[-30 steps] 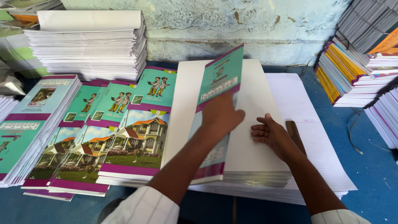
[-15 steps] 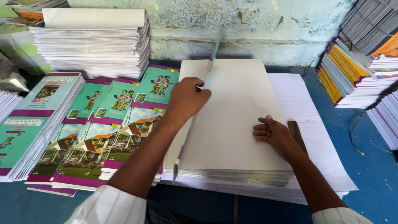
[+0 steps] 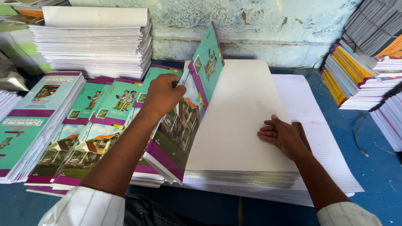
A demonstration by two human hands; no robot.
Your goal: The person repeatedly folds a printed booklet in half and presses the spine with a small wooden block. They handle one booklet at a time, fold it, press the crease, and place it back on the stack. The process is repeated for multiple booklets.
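My left hand (image 3: 162, 93) grips the edge of a printed cover sheet (image 3: 184, 113), teal and purple with a house picture, and holds it tilted up on edge at the left side of a stack of blank white sheets (image 3: 238, 121). My right hand (image 3: 279, 136) lies flat, fingers spread, on the right part of that stack's top sheet. To the left of the lifted sheet lie overlapping piles of the same printed covers (image 3: 100, 125), face up.
A tall pile of white ruled paper (image 3: 92, 42) stands at the back left. Lined sheets (image 3: 318, 121) lie under and right of the stack. Stacked notebooks (image 3: 360, 71) fill the right side. A further cover pile (image 3: 29, 117) lies far left. The surface is blue.
My left hand has swung the printed cover sheet up off the white stack and leftward, toward the cover piles. My right hand has stayed pressed on the stack.
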